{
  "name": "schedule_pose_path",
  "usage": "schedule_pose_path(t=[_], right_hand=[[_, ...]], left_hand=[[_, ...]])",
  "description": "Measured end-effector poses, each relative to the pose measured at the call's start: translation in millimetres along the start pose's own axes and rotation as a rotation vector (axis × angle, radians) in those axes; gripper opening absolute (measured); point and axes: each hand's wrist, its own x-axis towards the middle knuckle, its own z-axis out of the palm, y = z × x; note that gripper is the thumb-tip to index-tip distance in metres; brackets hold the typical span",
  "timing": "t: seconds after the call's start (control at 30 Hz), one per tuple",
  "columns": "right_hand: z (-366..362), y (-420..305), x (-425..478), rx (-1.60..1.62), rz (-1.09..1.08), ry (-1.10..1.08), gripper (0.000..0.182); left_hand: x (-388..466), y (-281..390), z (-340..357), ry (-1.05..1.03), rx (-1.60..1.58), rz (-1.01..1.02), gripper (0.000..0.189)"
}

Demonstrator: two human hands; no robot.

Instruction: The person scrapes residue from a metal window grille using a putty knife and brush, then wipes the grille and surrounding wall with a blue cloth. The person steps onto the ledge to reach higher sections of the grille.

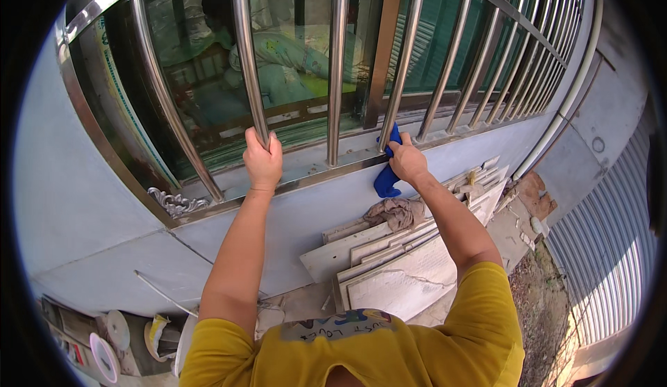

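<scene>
Before me is a window with a guard of shiny metal bars point(335, 74) on a metal bottom rail point(312, 177). My left hand point(263, 160) grips the lower part of one upright bar point(249, 69). Farther right, my right hand point(408, 159) holds a blue cloth point(386, 181) against the foot of another bar point(404, 69). Part of the cloth wraps behind that bar, and the rest hangs over the rail down the wall. How much of the cloth lies inside my fingers is hidden.
Stone or tile slabs point(401, 283) lean against the grey wall below, with a crumpled brown cloth point(398, 213) on top. A person point(281, 58) shows in or behind the glass. A pale pipe point(560, 111) runs down at the right; basins point(104, 358) stand at the lower left.
</scene>
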Motion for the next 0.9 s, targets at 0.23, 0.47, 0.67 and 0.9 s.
schedule_pose_path(t=[0.23,0.47,0.67,0.9], right_hand=[[9,58,-26,-0.197,-0.050,0.257,0.028],[-121,42,-19,-0.163,-0.170,0.509,0.036],[-251,30,81,-0.706,-0.158,0.718,0.017],[-154,44,75,-0.835,-0.251,0.481,0.021]], left_hand=[[3,3,4,-0.008,0.045,-0.057,0.020],[1,-7,5,0.014,0.042,-0.092,0.020],[0,-4,10,-0.007,-0.014,-0.051,0.021],[0,-4,-2,-0.059,0.012,-0.063,0.022]])
